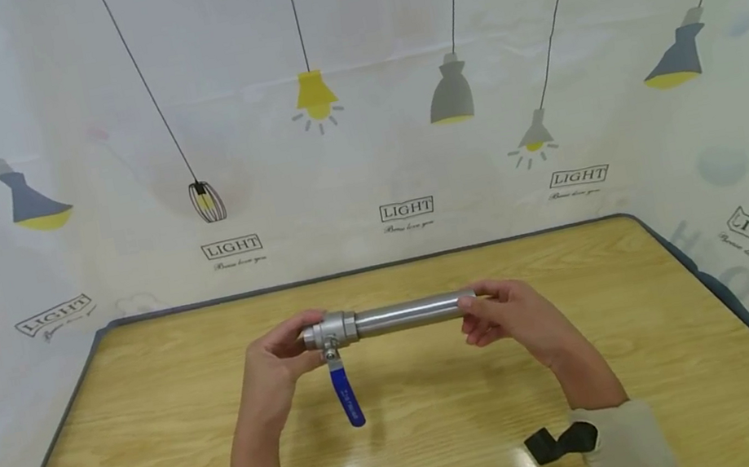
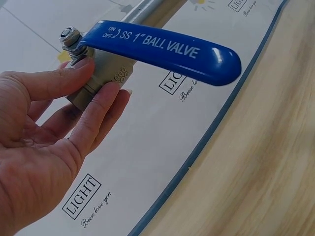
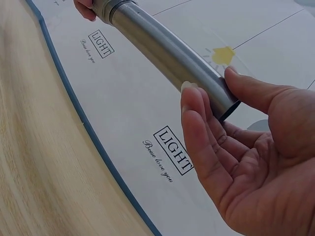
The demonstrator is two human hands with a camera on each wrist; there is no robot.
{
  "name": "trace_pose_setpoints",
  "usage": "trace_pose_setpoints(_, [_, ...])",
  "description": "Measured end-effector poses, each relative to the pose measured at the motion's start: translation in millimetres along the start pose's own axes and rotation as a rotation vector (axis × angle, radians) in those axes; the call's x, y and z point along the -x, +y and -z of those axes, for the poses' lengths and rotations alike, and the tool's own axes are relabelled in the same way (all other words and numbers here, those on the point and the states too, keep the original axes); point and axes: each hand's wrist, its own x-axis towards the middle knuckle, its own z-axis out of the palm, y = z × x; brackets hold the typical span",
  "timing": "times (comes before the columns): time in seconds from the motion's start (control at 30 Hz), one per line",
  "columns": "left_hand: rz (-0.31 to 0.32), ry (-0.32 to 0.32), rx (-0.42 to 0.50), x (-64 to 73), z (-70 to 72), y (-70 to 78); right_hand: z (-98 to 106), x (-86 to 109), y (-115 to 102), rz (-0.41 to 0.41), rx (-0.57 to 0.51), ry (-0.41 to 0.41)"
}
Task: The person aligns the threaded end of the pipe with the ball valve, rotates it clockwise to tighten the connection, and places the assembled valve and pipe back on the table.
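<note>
A steel ball valve [image 1: 338, 327] with a blue lever handle [image 1: 346, 397] is joined to a straight metal pipe [image 1: 406, 314], and both are held level above the table. My left hand [image 1: 275, 359] grips the valve body at its outer end, thumb near the stem nut in the left wrist view. White lettering on the lever [image 2: 167, 51] reads "SS 1" BALL VALVE". At the other end, my right hand [image 1: 510, 314] pinches the pipe between thumb and fingers. The pipe's open end [image 3: 230, 110] shows beside the right palm.
Below the hands lies a wood-grain tabletop [image 1: 421, 424] with a dark edge strip [image 1: 366, 270]. White sheeting [image 1: 389, 140] printed with hanging lamps and the word LIGHT surrounds it at the back and sides. Each sleeve carries a black strap.
</note>
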Motion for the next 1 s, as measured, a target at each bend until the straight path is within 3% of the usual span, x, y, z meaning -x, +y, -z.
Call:
trace_pose_setpoints(0.67, [-0.005, -0.002, 0.016, 0.1, -1.2, 0.4, 1.9, 1.6, -0.2, 0.021, 0.002, 0.022])
trace_pose_setpoints(1.0, [0.000, -0.001, 0.013, 0.6, 0.0, 1.8, 2.8, 2.3, 1.0, 0.036, 0.009, -0.009])
